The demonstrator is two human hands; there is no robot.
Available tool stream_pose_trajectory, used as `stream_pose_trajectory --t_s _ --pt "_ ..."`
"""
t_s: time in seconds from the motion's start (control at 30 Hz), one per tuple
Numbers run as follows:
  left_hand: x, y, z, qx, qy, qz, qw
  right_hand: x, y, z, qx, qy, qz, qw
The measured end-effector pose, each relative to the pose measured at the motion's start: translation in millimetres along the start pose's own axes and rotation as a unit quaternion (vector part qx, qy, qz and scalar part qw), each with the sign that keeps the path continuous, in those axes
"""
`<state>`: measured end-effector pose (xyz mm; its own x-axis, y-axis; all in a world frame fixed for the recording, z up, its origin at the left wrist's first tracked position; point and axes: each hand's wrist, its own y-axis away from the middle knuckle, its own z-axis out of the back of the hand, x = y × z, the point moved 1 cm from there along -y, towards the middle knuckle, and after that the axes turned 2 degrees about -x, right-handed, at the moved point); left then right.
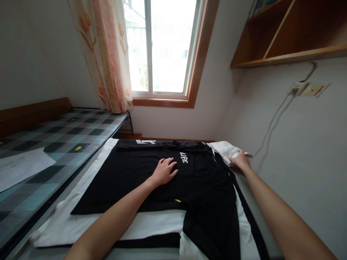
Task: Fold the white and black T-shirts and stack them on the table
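A black T-shirt point(130, 169) with white lettering lies spread out on a table-like surface point(151, 254). Beneath it is a white garment point(154, 224) with black bands, showing along the left and near edges. My left hand point(164, 171) rests flat on the black shirt beside the lettering, fingers spread. At the far right end, my right hand point(240, 161) has its fingers closed on a bunched white cloth part point(224, 150), apparently of the white garment. Where that part joins the rest is hidden by the black shirt.
To the left stands a bed with a checked mattress point(86, 126) and a paper sheet point(25, 167) on it. A curtain point(108, 57) hangs by the window point(170, 47). On the right wall are a wooden shelf point(292, 56), a socket point(299, 87) and hanging cables point(271, 124).
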<state>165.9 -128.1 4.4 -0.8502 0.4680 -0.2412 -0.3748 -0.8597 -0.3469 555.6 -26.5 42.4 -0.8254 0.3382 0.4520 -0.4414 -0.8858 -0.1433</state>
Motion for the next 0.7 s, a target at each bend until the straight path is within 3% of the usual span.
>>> stream_pose_trajectory --t_s 0.1,0.2,0.27,0.33,0.43,0.53,0.7 --pt "-2.6 0.2 -0.7 0.001 -0.003 0.003 1.000 2.5 10.2 5.2 -0.063 0.116 -0.012 0.991" --pt "-0.9 -1.2 1.4 0.001 -0.002 0.000 1.000 8.8 17.8 3.7 -0.145 0.192 0.088 0.967" --pt "9.4 -3.0 7.2 -0.011 -0.019 0.012 1.000 10.9 19.6 -6.7 -0.125 0.222 0.162 0.953" --pt "30.1 -3.9 16.7 -0.034 -0.060 0.057 0.996 9.9 19.6 -22.0 -0.087 0.244 0.193 0.946" --pt "74.2 0.5 33.1 -0.042 -0.119 0.178 0.976 4.8 18.3 -43.6 -0.058 0.253 0.166 0.952" --pt "112.9 10.6 43.7 0.008 -0.132 0.281 0.950 0.2 16.2 -54.4 -0.046 0.244 0.149 0.957" --pt "132.8 21.4 46.9 0.039 -0.144 0.301 0.942 -2.0 15.5 -55.8 -0.053 0.234 0.142 0.960"
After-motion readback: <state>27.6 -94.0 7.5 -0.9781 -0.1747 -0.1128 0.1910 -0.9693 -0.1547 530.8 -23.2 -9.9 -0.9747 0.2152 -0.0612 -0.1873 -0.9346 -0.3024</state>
